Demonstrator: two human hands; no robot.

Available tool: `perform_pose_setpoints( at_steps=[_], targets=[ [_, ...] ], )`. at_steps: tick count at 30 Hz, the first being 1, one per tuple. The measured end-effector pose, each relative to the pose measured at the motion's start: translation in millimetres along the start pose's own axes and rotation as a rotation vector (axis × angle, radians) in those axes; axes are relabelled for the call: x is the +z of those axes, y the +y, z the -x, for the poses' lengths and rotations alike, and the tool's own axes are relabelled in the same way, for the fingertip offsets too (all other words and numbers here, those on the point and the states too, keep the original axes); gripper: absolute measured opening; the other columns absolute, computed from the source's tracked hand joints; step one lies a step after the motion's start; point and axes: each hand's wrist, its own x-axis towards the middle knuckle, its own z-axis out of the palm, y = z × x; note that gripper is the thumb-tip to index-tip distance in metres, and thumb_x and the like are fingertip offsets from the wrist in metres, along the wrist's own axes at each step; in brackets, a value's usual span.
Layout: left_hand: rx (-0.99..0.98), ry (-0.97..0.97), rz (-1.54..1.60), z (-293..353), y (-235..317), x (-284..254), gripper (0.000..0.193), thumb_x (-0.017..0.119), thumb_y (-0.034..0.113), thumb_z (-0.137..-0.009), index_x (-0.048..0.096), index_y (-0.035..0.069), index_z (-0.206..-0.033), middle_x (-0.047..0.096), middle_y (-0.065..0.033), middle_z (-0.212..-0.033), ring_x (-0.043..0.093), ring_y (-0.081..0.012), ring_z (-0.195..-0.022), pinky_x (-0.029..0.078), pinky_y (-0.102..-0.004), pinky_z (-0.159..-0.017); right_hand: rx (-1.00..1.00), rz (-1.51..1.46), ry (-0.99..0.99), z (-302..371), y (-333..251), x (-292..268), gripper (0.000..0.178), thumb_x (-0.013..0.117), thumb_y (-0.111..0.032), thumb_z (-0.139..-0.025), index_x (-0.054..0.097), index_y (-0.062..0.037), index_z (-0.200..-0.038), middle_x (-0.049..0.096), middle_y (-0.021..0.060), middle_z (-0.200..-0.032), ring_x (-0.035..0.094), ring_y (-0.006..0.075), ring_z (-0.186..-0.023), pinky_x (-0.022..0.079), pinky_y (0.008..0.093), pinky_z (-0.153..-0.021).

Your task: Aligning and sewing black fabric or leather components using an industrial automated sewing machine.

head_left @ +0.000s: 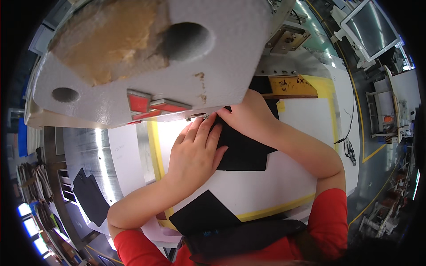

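Observation:
A flat black sheet piece with a stepped edge lies on a white work surface under the machine head. My left hand rests at the left side of this piece, its fingers stretched forward and its thumb apart. Close beside those fingertips, my right hand lies over the upper part of the piece. Its thumb points to the left, while the machine head hides its other fingers. I cannot see whether they grip the sheet. A second black sheet piece lies close to my body.
The big pale machine head overhangs the upper left, with red stickers. Yellow tape borders the white surface. A yellow-brown block with handwriting sits behind my right hand. More black pieces lie left; a monitor stands far right.

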Motion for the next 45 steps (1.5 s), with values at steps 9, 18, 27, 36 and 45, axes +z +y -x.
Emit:
perform_pose_setpoints(
  at_steps=[9,18,27,36,45],
  targets=[
    [-0.058,-0.015,0.040,-0.6,-2.8,5.2,0.058,0.076,0.028,-0.076,0.056,0.002,-0.124,0.052,-0.0139,-0.131,0.055,-0.0328,-0.118,0.044,-0.0435,-0.097,-0.008,0.084,0.047,0.5,-1.6,2.7,0.013,0.066,-0.011,-0.080,0.058,-0.0075,-0.090,0.065,0.0055,-0.083,0.066,0.0253,-0.073,0.052,0.0364,-0.062],
    [-0.030,0.017,0.015,-0.8,-6.0,7.9,0.062,0.074,0.034,-0.077,0.055,0.003,-0.127,0.050,-0.0153,-0.136,0.058,-0.0347,-0.109,0.046,-0.0431,-0.094,0.052,0.279,0.125,30.2,34.1,-24.7,0.024,0.074,-0.024,-0.082,0.059,-0.0082,-0.092,0.064,0.0034,-0.081,0.065,0.0210,-0.069,0.050,0.0331,-0.059],
    [-0.045,-0.058,-0.093,-3.9,-1.7,3.9,0.063,0.074,0.032,-0.076,0.055,0.002,-0.128,0.047,-0.0146,-0.139,0.054,-0.0330,-0.118,0.044,-0.0409,-0.095,0.091,0.114,0.228,53.4,59.8,-52.1,0.012,0.074,-0.011,-0.081,0.062,-0.0076,-0.085,0.057,0.0030,-0.075,0.054,0.0163,-0.061,0.043,0.0285,-0.056],
    [-0.016,-0.038,-0.152,-4.9,-1.1,4.9,0.066,0.069,0.045,-0.079,0.057,0.002,-0.127,0.051,-0.0161,-0.139,0.061,-0.0331,-0.106,0.047,-0.0397,-0.088,-0.097,0.341,0.294,63.5,48.4,-51.3,0.028,0.074,-0.014,-0.078,0.064,-0.0074,-0.103,0.062,0.0071,-0.105,0.061,0.0260,-0.092,0.048,0.0373,-0.078],
    [-0.015,-0.052,-0.165,-6.0,-1.1,4.3,0.066,0.067,0.045,-0.080,0.056,0.001,-0.128,0.050,-0.0171,-0.140,0.060,-0.0302,-0.110,0.045,-0.0388,-0.088,-0.158,0.436,-0.027,89.1,28.8,-34.6,0.054,0.071,-0.026,-0.082,0.055,-0.0075,-0.130,0.050,0.0077,-0.139,0.051,0.0253,-0.124,0.040,0.0436,-0.101]
  ],
)
